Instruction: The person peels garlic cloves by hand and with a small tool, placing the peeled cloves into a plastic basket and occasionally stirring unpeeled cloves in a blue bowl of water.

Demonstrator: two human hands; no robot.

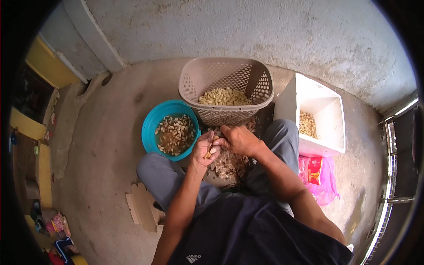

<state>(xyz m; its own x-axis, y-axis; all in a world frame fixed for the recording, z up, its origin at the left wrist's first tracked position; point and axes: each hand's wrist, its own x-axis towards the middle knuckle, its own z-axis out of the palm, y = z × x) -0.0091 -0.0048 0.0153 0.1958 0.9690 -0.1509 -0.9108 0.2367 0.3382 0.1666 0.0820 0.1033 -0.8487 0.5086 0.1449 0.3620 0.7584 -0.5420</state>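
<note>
My left hand (205, 150), palm up and fingers curled, holds a few pale, yellowish cloves. Thumb and fingers of my right hand (238, 140) pinch a small clove against the left fingertips. Below both hands lies a heap of papery peelings (230, 164) on the floor between my knees. Just beyond them stands a brown perforated basket (225, 115) with peeled cloves (224, 96) inside. To the left, a turquoise basin (147, 132) holds unpeeled-looking cloves (176, 132) in brownish water.
A white foam box (286, 99) with more pale cloves (308, 124) stands at the right. Near my right knee is a pink mesh bag (324, 187) with a red label. Torn cardboard (142, 207) lies left of my left leg. A wall (247, 31) rises behind the basket.
</note>
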